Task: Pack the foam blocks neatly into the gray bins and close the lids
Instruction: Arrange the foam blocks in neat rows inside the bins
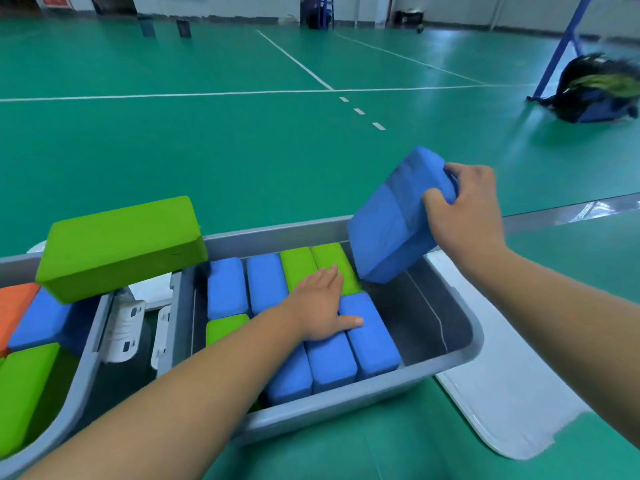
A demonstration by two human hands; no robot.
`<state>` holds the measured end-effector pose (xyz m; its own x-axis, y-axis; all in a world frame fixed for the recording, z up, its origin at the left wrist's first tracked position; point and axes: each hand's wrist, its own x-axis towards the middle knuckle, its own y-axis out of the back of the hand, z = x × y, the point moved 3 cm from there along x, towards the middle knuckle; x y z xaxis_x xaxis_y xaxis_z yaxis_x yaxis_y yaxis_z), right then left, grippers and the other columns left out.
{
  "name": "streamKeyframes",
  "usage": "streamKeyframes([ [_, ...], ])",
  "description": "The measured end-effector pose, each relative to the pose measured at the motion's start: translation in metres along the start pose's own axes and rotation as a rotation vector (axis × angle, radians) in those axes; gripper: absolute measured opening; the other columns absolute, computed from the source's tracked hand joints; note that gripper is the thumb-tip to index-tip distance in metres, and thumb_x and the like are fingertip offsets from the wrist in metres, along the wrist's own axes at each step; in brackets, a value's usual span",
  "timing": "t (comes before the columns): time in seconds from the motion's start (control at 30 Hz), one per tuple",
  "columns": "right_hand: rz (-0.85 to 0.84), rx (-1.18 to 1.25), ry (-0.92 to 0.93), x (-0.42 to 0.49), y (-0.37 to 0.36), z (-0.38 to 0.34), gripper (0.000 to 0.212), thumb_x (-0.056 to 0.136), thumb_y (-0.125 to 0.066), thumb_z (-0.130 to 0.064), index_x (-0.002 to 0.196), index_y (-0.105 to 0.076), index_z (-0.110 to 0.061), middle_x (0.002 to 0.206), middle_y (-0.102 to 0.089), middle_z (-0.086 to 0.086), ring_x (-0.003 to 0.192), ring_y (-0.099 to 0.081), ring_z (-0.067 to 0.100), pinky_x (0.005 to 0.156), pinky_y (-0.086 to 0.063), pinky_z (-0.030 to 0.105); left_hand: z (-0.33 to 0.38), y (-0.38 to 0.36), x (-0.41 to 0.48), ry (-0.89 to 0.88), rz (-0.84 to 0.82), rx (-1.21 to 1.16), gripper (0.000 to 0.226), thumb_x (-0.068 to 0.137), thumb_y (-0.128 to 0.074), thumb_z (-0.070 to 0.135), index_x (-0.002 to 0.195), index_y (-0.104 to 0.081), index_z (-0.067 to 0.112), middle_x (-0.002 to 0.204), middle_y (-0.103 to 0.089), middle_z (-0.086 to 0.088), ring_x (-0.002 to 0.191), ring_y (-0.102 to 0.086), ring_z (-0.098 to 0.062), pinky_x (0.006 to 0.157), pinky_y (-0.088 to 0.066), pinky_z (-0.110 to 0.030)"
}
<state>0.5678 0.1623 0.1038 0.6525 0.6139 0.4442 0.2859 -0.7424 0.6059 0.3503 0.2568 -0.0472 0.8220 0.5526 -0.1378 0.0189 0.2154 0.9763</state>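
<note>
A gray bin (pixel 460 351) in front of me holds blue and green foam blocks standing in two rows, with bare floor of the bin showing on its right side. My left hand (pixel 323 306) lies flat, fingers spread, on top of the packed blocks. My right hand (pixel 467 209) grips a blue foam block (pixel 391 230), tilted, its lower corner dipping into the bin's far right corner. A second gray bin (pixel 86 348) at the left holds green, blue and orange blocks loosely. A large green block (pixel 117 247) lies across that bin's rim.
A white lid (pixel 519 393) lies flat on the floor to the right of the near bin. White lid latches (pixel 128 327) show between the two bins. Green sports floor stretches ahead; a dark bag (pixel 595 95) sits beside a blue stand at the far right.
</note>
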Motion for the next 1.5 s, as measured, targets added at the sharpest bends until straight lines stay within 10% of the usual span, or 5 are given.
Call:
streamKeyframes([
  [0.37,-0.610,-0.429,-0.030,-0.051,-0.042,0.018,0.080,0.089,-0.060,-0.045,0.160,-0.029,-0.028,0.159,-0.026,0.007,0.125,-0.058,0.036,0.105,-0.048,0.047,-0.006,0.003,0.013,0.031,-0.082,0.043,0.118,0.084,-0.055,0.083,0.166,-0.011,0.011,0.174,0.000,-0.008,0.160,-0.008,-0.031,0.129,-0.014,-0.045],
  [0.93,-1.361,-0.937,-0.076,-0.082,-0.051,0.022,0.070,0.096,-0.065,-0.040,0.158,-0.035,-0.042,0.115,-0.059,-0.003,0.109,-0.068,0.028,0.095,-0.056,0.039,-0.004,0.009,0.006,0.030,-0.126,0.085,0.113,0.088,-0.051,0.082,0.167,-0.009,0.014,0.175,0.001,-0.005,0.160,-0.008,-0.030,0.127,-0.016,-0.045],
  [1.1,-1.275,-1.155,0.031,-0.073,-0.073,0.019,0.048,0.103,-0.044,-0.030,0.151,-0.052,-0.027,0.148,-0.055,0.007,0.128,-0.058,0.033,0.105,-0.048,0.039,-0.003,0.012,0.000,0.030,-0.122,0.083,0.109,0.090,-0.052,0.079,0.166,-0.011,0.012,0.175,0.001,-0.007,0.160,-0.007,-0.030,0.128,-0.014,-0.043],
  [1.27,-1.048,-1.022,-0.009,-0.061,-0.085,0.003,0.030,0.101,-0.047,-0.016,0.121,-0.070,-0.010,0.123,-0.067,0.010,0.103,-0.062,0.034,0.090,-0.051,0.037,-0.007,0.034,-0.014,0.006,-0.109,0.114,0.070,0.096,-0.058,0.061,0.147,-0.050,0.014,0.160,-0.040,-0.009,0.146,-0.039,-0.034,0.116,-0.038,-0.044],
  [1.5,-0.755,-0.558,0.024,-0.051,-0.122,-0.043,0.026,0.096,-0.046,-0.018,0.070,-0.051,-0.014,0.085,-0.060,0.010,0.083,-0.055,0.031,0.072,-0.042,0.030,-0.049,0.112,-0.052,0.045,0.443,0.249,0.020,0.093,-0.053,0.025,0.104,-0.068,0.019,0.100,-0.067,-0.005,0.098,-0.060,-0.032,0.076,-0.053,-0.044],
])
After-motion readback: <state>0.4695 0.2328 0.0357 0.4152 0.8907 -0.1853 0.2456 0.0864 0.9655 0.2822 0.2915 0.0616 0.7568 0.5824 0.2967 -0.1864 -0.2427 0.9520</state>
